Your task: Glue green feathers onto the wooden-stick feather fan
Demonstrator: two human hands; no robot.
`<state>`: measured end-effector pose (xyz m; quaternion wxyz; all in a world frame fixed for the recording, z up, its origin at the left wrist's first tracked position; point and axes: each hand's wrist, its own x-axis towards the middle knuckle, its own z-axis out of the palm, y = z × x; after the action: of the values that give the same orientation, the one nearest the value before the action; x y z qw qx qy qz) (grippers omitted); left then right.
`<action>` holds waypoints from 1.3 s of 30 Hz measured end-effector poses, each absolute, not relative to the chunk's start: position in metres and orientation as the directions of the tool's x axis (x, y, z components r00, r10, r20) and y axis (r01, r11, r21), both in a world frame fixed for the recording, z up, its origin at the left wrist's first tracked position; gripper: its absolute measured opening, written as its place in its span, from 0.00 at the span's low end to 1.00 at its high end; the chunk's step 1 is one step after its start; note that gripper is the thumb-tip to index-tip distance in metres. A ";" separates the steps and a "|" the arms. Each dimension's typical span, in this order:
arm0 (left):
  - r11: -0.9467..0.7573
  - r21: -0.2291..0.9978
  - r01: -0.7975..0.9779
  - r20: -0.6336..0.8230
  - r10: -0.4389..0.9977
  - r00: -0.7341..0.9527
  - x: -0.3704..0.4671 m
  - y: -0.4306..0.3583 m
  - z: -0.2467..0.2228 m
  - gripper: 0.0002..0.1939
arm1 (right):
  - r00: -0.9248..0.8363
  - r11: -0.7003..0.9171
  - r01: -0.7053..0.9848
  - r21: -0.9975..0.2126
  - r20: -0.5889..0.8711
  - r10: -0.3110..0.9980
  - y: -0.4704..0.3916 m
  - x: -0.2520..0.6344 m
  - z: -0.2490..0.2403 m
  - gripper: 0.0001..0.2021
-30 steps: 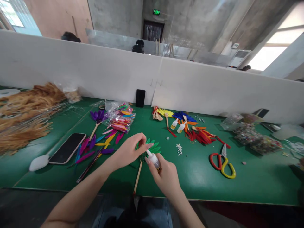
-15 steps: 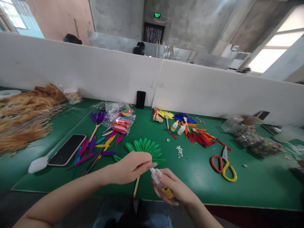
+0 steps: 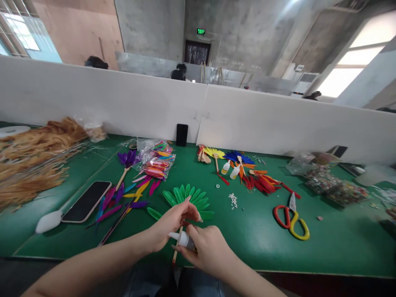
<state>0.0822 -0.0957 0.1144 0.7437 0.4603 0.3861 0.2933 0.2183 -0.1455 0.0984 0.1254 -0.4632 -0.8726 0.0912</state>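
A fan of green feathers (image 3: 185, 194) with a wooden handle (image 3: 175, 252) lies at the table's front edge. My left hand (image 3: 173, 220) curves over the base of the fan, fingers bent; whether it grips anything underneath is hidden. Wrapped in my right hand (image 3: 206, 247) is a small white glue bottle (image 3: 185, 239), its nozzle pointing left across the fan's handle. Small white beads (image 3: 233, 201) lie in a cluster to the right of the fan.
Scissors (image 3: 291, 216) lie on the right. Two glue bottles (image 3: 230, 168) stand near yellow, blue and red feather pieces. A phone (image 3: 87, 201), loose coloured feathers (image 3: 114, 202) and a purple feather fan (image 3: 127, 159) are on the left. A white partition (image 3: 148, 103) runs behind.
My right hand has moved left and turned the bottle, so its nozzle now points left. My left hand has shifted slightly and its fingers have left the nozzle.
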 end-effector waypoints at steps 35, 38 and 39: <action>-0.148 0.866 0.477 -0.104 0.881 0.461 0.062 -0.094 0.082 0.23 | -0.499 0.542 0.840 -0.008 0.381 0.778 -0.130 0.246 0.074 0.14; -0.023 0.901 0.433 -0.230 0.821 0.522 0.055 -0.090 0.089 0.25 | -0.509 0.540 0.841 0.038 0.397 0.764 -0.130 0.250 0.073 0.15; 0.043 0.908 0.416 -0.289 0.785 0.548 0.053 -0.090 0.092 0.25 | -0.509 0.534 0.843 0.057 0.401 0.761 -0.130 0.252 0.072 0.16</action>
<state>0.0529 -0.0903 0.0921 0.5675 0.6722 0.4467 0.1626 0.2516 -0.1298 0.0722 0.1663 -0.4666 -0.8599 -0.1235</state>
